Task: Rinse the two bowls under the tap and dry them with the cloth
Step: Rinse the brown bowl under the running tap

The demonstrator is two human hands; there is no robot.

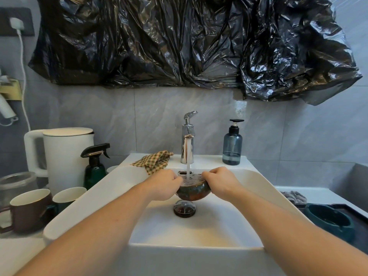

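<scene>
At the far left a brown ceramic mug with a cream inside (29,208) stands on the counter, with a dark green mug (67,197) just beside it and a clear glass jar (17,183) behind. A white electric kettle (63,154) rises behind them, and a dark green spray bottle with a black trigger (95,166) stands against the white basin's rim (83,212). A yellow-and-brown checked cloth (154,160) lies crumpled on the basin's back ledge, left of the chrome tap (187,145).

Over the basin the left hand (164,185) grips the left rim of a small, glazed brown-and-teal ceramic bowl (192,193), fingers curled over the edge. The stream of water (188,169) falls from the tap straight into this bowl, which is held upright above the dark round drain plug (184,210). The right hand (219,181) pinches the bowl's right rim in the same way.

A blue translucent soap dispenser with a black pump (232,145) stands on the ledge right of the tap. At the far right a dark teal bowl (329,220) sits on a dark tray (356,218), well apart from the basin. Crumpled black plastic sheeting (179,42) covers the wall above.
</scene>
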